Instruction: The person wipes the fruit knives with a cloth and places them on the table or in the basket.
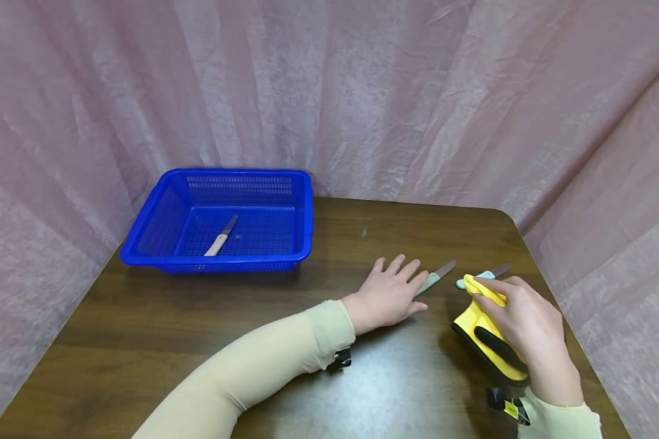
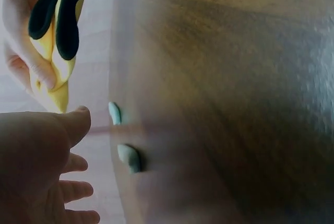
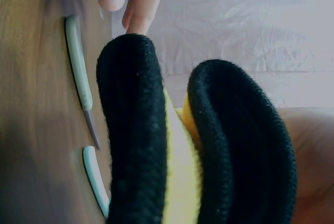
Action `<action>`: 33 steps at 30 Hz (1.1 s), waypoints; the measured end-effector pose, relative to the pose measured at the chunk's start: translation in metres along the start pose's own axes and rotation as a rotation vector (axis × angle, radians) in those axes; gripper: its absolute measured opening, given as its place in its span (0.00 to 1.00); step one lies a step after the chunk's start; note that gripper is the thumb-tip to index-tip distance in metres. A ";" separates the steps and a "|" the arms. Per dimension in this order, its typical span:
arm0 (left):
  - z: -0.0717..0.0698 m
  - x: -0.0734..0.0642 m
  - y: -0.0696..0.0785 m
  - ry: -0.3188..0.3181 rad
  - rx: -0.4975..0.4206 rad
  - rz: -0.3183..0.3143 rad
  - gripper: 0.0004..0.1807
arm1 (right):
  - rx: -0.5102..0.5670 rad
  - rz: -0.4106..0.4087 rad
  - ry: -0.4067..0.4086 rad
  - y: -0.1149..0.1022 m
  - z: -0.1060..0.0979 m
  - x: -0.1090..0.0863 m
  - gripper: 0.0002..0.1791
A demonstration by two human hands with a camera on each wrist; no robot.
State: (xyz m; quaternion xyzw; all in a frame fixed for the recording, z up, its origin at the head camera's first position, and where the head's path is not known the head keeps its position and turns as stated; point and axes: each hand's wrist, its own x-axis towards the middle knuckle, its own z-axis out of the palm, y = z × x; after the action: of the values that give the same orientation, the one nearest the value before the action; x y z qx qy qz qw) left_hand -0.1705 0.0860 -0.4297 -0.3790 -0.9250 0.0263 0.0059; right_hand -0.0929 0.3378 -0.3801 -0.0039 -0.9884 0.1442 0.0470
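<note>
Plainly, a dark brown wooden table (image 1: 115, 341) fills the lower part of the head view, walled in by pale pink, crinkled curtains (image 1: 351, 103), with light glaring off its near surface. Toward the back left sits a blue perforated basket (image 1: 252, 261), a pale-handled knife (image 1: 221, 237) lying slantwise inside. The left hand (image 1: 390, 295), sleeved in cream, reaches across the table with fingers spread and grasps nothing; whether it touches the wood I cannot tell. Just beyond its fingers lies a green-handled knife (image 1: 429, 281), partly covered by them, and farther right a light-blue-handled knife (image 1: 486, 275). The right hand (image 1: 527, 317), bent in from the right, pinches a yellow cloth item (image 1: 472, 317) with black edging by its far end, beside the blue handle. Only the head view shows the knife in the basket; the left wrist view shows the thumb pressed on the yellow fabric, while the right wrist view brings two thick black edges close up and uncovers the green handle fully.
</note>
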 end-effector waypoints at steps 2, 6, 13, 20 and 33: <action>0.001 0.000 0.002 -0.003 0.001 0.008 0.39 | 0.000 0.004 -0.009 0.000 0.000 0.000 0.29; 0.005 0.001 0.006 0.010 0.011 0.025 0.37 | -0.001 0.011 -0.020 -0.001 -0.001 -0.001 0.29; 0.008 0.000 0.007 0.007 0.035 0.023 0.34 | 0.002 0.011 -0.016 -0.001 0.000 -0.001 0.29; 0.012 0.002 0.009 -0.023 0.048 0.021 0.34 | 0.003 0.015 -0.017 0.001 0.002 -0.001 0.28; 0.016 -0.004 0.005 -0.051 0.059 0.009 0.35 | 0.007 0.020 -0.038 0.001 0.003 -0.002 0.30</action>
State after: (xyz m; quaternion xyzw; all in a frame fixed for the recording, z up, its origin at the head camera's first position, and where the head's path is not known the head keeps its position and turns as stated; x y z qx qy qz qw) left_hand -0.1645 0.0862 -0.4459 -0.3822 -0.9219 0.0630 -0.0065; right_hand -0.0915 0.3383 -0.3838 -0.0108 -0.9885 0.1483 0.0268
